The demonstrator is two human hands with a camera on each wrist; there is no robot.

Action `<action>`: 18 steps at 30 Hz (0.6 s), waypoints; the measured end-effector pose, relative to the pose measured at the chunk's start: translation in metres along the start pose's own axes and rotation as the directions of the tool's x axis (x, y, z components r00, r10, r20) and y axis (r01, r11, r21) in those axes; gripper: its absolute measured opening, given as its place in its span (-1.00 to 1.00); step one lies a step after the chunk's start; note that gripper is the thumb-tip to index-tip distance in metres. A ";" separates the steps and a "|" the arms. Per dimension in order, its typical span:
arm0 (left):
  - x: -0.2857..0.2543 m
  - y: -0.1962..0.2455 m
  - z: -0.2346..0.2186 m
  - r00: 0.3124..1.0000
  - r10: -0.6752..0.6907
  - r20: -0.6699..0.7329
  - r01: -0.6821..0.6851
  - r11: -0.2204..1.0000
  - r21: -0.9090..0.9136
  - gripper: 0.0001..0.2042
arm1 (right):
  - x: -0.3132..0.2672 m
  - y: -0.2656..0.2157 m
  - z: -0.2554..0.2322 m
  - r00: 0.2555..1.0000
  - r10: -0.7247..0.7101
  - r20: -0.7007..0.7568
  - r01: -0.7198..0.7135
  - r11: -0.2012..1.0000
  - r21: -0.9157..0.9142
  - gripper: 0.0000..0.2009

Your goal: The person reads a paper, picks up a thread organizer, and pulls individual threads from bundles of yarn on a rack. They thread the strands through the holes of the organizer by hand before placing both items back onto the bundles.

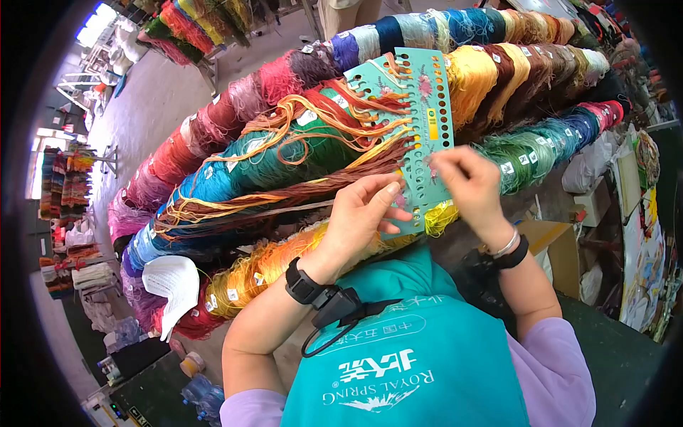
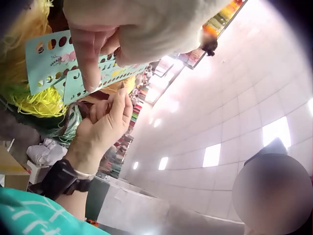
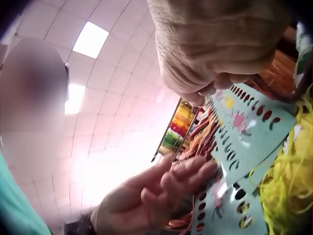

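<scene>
Overlapping pale green punched cards [image 1: 430, 107], with rows of holes and printed pink flowers, lie across the thread rolls. Orange, yellow and brown embroidery threads [image 1: 313, 117] run from the card holes off to the left. At the lower left edge of the cards is my left hand [image 1: 366, 206], its fingers loosely bent and spread in the right wrist view. My right hand [image 1: 469, 185] is over the lower right of the cards, fingers curled. Its thumb and forefinger [image 2: 121, 95] come together in the left wrist view; I cannot tell whether a thread lies between them.
Long rolls of coloured thread hanks [image 1: 249, 92] with small white labels surround the cards. A bright yellow hank [image 1: 441, 218] sits just below them. A curled paper sheet [image 1: 171, 285] hangs at the left front. To the right is a cardboard box [image 1: 548, 238].
</scene>
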State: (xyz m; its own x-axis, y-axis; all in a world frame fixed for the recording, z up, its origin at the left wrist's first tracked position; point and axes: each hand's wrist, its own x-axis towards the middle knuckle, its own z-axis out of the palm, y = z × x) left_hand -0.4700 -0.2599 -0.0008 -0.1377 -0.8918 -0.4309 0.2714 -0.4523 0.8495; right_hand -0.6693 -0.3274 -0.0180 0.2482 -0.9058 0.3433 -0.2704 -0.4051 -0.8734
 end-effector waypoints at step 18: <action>0.006 0.003 -0.007 0.998 -0.027 -0.061 0.041 0.972 0.230 -0.84 | 0.036 0.045 -0.037 0.931 0.356 0.075 -0.362 0.885 0.292 -0.93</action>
State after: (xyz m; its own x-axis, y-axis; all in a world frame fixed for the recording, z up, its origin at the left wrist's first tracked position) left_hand -0.4633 -0.2661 -0.0031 -0.0862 -0.8776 -0.4716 0.0397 -0.4760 0.8785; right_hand -0.7067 -0.3824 -0.0326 0.2050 -0.9786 -0.0173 -0.0579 0.0055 -0.9983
